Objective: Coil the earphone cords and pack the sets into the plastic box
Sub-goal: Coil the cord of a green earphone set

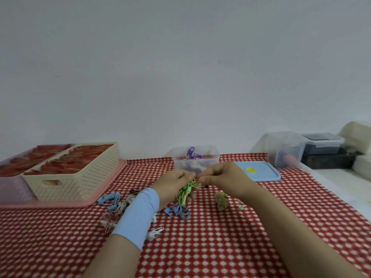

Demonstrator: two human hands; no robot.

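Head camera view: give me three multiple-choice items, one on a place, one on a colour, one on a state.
1. Where does the flat blue plastic lid lie?
A. on the red checked tablecloth, right of the clear plastic box
B. on top of the box
C. in a basket

2. What colour is the earphone set sticking up in the clear plastic box?
A. green
B. purple
C. orange

3. What is the left hand doing?
A. lying flat on the cloth
B. lifting the lid
C. gripping the coiled green earphone cord

Answers:
1 A, the lid rests on the cloth beside the box.
2 B, purple cord shows above the rim.
3 C, its fingers curl round the green coil.
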